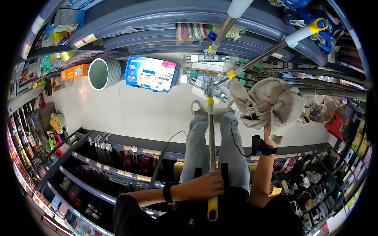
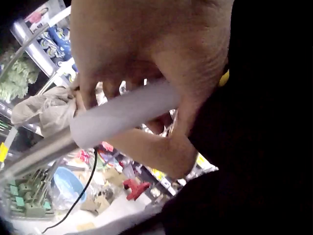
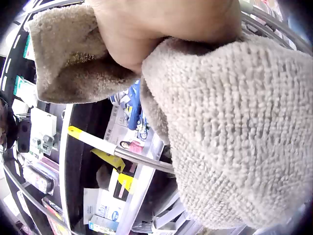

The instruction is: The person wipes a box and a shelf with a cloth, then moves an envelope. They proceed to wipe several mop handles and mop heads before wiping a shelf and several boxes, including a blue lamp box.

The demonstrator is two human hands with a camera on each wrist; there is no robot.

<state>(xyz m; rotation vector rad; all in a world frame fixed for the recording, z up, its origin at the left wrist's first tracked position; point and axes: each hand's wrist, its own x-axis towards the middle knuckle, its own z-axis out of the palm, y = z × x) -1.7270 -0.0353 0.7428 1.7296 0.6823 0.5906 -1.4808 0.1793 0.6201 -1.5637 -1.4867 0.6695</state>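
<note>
My left hand (image 1: 202, 185) grips the pole of a flat mop (image 1: 211, 133) near its top, just above the yellow end loop. In the left wrist view the fingers of the left hand (image 2: 146, 44) curl round the white sleeve of the handle (image 2: 122, 115). The pole runs down between the legs to the mop's flat head on the floor. Out to the right, my right hand (image 1: 268, 133) holds a bunched beige-grey towel (image 1: 281, 100), which hides most of its fingers. The towel (image 3: 234, 132) shows a coarse waffle weave in the right wrist view.
Two more mops (image 1: 267, 53) lean on the shelf (image 1: 157, 39) ahead. A stack of grey-green buckets (image 1: 104, 73) and a blue-white box (image 1: 151, 74) stand on the floor, left of the mop heads. A low shelf (image 1: 114, 167) runs behind the legs. Several poles (image 1: 330, 84) jut in from the right.
</note>
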